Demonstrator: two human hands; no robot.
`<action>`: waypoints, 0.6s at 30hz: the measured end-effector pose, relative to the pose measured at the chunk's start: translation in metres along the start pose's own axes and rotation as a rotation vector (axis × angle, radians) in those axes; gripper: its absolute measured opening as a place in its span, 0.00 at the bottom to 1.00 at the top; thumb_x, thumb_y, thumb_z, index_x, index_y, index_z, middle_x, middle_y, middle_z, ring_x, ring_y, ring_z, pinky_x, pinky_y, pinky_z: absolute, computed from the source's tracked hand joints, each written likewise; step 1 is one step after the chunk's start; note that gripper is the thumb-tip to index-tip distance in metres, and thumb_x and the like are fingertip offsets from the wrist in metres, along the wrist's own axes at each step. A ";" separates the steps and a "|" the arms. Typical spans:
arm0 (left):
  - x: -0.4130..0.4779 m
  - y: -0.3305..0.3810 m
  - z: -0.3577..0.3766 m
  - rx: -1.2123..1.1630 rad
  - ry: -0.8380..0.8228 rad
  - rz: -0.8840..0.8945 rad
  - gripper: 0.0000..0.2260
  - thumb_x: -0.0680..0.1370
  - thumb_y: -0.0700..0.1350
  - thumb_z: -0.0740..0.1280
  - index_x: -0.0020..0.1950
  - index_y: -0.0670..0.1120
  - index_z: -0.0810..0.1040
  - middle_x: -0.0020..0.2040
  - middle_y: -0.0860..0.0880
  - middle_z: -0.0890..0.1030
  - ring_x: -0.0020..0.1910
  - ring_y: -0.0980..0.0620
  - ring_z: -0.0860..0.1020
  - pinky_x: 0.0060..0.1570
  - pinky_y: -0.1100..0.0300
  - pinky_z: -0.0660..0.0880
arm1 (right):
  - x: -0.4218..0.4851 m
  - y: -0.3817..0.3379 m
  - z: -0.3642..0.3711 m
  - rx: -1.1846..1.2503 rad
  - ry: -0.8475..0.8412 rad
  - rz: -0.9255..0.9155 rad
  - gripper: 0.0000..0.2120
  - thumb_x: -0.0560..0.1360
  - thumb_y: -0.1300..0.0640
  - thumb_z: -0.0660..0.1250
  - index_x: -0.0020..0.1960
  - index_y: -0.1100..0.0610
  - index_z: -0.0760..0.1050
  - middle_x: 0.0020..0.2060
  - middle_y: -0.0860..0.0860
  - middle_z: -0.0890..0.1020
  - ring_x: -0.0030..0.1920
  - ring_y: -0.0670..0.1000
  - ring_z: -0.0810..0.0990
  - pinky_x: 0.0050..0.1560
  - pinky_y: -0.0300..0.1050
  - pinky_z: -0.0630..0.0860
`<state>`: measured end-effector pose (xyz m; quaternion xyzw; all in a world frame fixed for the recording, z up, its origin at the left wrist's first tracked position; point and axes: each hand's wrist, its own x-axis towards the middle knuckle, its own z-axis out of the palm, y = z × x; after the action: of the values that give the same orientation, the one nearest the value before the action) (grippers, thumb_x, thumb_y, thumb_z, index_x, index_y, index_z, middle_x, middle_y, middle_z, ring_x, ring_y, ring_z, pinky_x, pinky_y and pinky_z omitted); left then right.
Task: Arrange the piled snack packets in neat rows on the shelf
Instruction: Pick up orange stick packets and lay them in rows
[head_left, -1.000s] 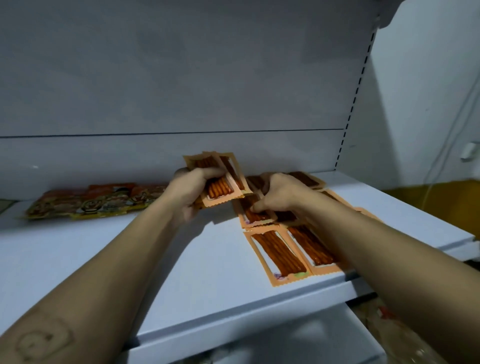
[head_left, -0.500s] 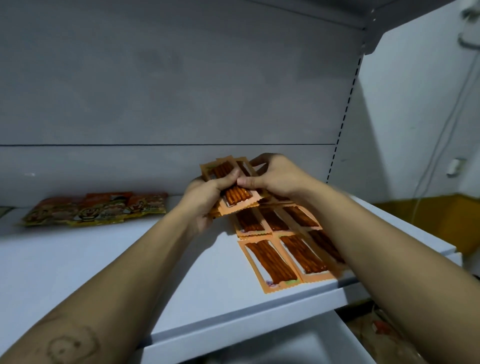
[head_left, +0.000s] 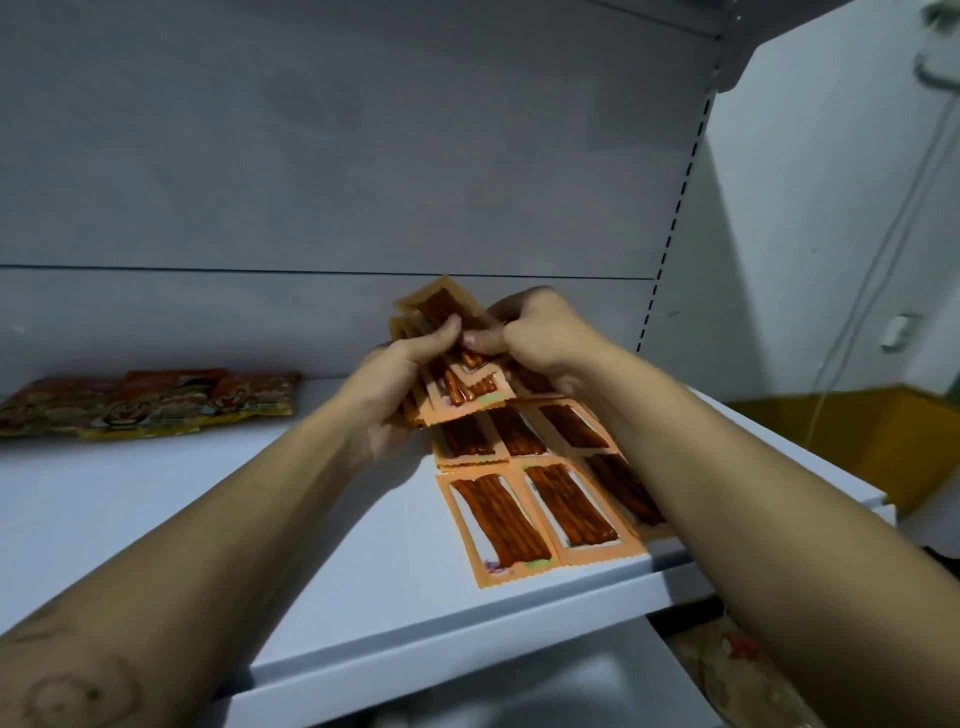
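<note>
Head view: left hand (head_left: 402, 387) grips a stack of orange plastic snack packets (head_left: 470, 394); right hand (head_left: 537, 332) pinches the top one. Best peeled singly, laid flush beside the shelved rows (head_left: 524, 512).

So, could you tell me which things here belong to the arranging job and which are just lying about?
Job: orange packet stack, gripped by left hand and right hand; orange packets in rows; shelf.
Lying about: yellow-red packets at back left, untouched; white box on wall.
</note>
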<state>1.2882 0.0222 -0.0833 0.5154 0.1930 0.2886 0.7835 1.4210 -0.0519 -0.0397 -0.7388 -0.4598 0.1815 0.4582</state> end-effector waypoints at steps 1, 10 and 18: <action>-0.001 0.002 0.000 -0.011 -0.018 -0.004 0.16 0.75 0.46 0.71 0.60 0.39 0.80 0.48 0.41 0.85 0.43 0.46 0.85 0.39 0.57 0.82 | 0.000 0.000 -0.003 0.117 0.001 0.036 0.13 0.73 0.60 0.75 0.53 0.66 0.79 0.40 0.57 0.84 0.34 0.52 0.84 0.31 0.43 0.79; -0.001 -0.002 -0.013 0.154 0.200 -0.049 0.09 0.78 0.39 0.70 0.57 0.38 0.79 0.43 0.41 0.86 0.37 0.47 0.86 0.32 0.60 0.80 | -0.006 0.059 -0.023 0.043 0.074 0.276 0.09 0.76 0.56 0.71 0.50 0.62 0.80 0.41 0.57 0.86 0.40 0.54 0.86 0.46 0.51 0.81; -0.005 -0.008 -0.011 0.239 0.159 -0.161 0.11 0.78 0.41 0.70 0.56 0.37 0.77 0.41 0.39 0.86 0.36 0.43 0.85 0.29 0.55 0.80 | -0.005 0.075 -0.011 -0.456 0.038 0.236 0.09 0.72 0.50 0.75 0.45 0.55 0.80 0.41 0.51 0.84 0.44 0.50 0.84 0.52 0.54 0.80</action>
<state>1.2798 0.0239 -0.0952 0.5634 0.3280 0.2398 0.7194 1.4649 -0.0738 -0.0982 -0.8748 -0.3905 0.1116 0.2641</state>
